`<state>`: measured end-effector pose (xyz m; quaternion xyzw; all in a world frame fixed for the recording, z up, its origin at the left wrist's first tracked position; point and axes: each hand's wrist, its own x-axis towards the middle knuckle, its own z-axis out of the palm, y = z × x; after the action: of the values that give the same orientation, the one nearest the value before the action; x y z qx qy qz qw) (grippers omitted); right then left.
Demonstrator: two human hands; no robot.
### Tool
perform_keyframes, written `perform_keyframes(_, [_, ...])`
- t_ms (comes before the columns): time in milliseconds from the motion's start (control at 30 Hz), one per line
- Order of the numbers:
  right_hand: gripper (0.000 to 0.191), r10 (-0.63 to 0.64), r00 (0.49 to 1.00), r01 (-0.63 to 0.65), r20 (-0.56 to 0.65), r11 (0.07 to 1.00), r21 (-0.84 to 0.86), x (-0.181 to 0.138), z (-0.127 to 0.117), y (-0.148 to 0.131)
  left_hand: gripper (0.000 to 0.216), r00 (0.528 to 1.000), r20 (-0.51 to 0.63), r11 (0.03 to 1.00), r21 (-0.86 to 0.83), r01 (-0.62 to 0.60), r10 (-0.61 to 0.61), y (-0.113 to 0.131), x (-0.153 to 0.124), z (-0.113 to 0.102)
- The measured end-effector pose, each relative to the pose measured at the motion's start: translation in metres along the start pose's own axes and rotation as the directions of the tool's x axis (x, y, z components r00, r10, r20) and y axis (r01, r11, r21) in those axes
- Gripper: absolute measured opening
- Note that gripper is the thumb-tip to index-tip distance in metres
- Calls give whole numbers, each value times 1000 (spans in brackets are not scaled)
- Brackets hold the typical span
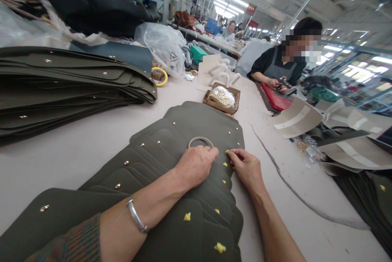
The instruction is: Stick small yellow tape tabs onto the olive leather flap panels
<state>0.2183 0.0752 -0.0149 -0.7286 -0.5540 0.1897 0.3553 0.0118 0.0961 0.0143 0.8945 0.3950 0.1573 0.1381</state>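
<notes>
Overlapping dark olive leather-like panels point(171, 172) fan out across the table, with small gold metal fittings along their left side. My left hand point(197, 166) is closed on a roll of tape point(200, 139), held just over the panels; its lower part is hidden by my fingers. At the panels' right edge, my right hand point(246, 168) pinches a small yellow piece point(227, 151) between thumb and fingertip. More yellow bits point(219, 247) sit on the panels in a line down the right side.
A stack of olive panels point(76, 86) stands on the left, near a yellow tape roll point(159, 77). Ahead is a small box point(222, 98) of gold parts. Across the table, a person point(280, 63) handles a red piece point(275, 96). Beige panels point(301, 117) lie at right.
</notes>
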Motion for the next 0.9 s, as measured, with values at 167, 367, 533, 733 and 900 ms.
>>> perform_keyframes(167, [28,-75,997,70,-17,975,-211,10,5,-9,15,1000,0,1000,-16,-5,5,1,0,-1])
perform_keyframes(367, [26,-73,995,89,64,950,-299,12,5,-21,13,999,-45,998,-53,-23,21,-1,0,-2])
perform_keyframes(533, [32,-60,938,146,343,962,-231,-1,-11,-22,14,988,-148,994,-94,-56,41,-5,0,-3])
perform_keyframes(733, [28,-149,983,139,105,986,95,-14,-20,-22,16,982,-177,980,-175,-95,64,-5,-1,-4])
perform_keyframes(900, [19,-395,917,382,53,910,163,-23,-15,-36,35,979,-184,975,-189,-116,81,-3,-1,-6])
